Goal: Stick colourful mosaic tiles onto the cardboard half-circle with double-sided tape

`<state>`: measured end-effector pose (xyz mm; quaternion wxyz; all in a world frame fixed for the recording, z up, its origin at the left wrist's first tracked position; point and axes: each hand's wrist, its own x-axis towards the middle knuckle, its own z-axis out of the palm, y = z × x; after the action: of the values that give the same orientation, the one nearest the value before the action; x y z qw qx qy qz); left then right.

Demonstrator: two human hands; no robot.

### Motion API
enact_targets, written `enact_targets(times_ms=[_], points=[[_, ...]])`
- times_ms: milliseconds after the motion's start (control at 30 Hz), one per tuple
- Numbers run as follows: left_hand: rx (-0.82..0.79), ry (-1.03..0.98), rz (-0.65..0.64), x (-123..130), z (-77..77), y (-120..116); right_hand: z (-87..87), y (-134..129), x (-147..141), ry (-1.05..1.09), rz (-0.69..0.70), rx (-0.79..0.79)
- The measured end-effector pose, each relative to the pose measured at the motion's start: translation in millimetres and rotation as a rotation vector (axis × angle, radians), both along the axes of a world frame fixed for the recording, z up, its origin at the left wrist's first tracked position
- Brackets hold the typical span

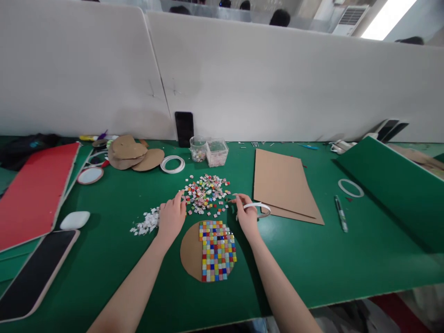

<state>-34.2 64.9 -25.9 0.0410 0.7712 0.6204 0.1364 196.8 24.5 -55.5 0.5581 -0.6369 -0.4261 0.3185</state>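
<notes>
A round cardboard disc (190, 252) lies in front of me, its right part covered in rows of small coloured mosaic tiles (217, 252) and its left part bare. Beyond it is a loose heap of mosaic tiles (204, 192). My left hand (172, 213) rests at the heap's left edge, fingers curled and closed; what is between the fingertips is too small to make out. Beside that hand lies a pile of white paper scraps (147, 223). My right hand (247, 213) is closed, with a roll of white tape (265, 210) held at it and its fingertips near the heap's right side.
Cardboard sheets (284, 180) lie to the right, with a pen (341, 213) and a tape ring (350, 188) beyond. Behind the heap stand a clear cup (198, 149), a clear box (217, 153) and an upright phone (184, 128). Another phone (38, 273) lies left.
</notes>
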Motion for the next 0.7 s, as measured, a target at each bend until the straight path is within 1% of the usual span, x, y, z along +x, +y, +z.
enact_targets(times_ms=[100, 167, 367, 567, 700], points=[[-0.015, -0.112, -0.009, -1.4, 0.0, 1.3, 0.6, -0.2, -0.3, 0.009, 0.009, -0.009], [-0.013, -0.148, -0.01, -2.4, 0.5, 1.6, 0.8, 0.0, -0.5, 0.013, 0.011, -0.014], [0.016, -0.166, -0.028, -3.5, 0.3, 1.2, 1.0, 1.2, -0.9, 0.013, 0.005, -0.024], [0.119, -0.207, 0.001, -6.1, -3.2, 2.6, -0.2, 1.8, -0.3, 0.011, -0.006, -0.024], [0.111, -0.223, 0.008, -7.2, -3.2, 3.0, -0.4, 1.6, -0.2, 0.013, -0.006, -0.021]])
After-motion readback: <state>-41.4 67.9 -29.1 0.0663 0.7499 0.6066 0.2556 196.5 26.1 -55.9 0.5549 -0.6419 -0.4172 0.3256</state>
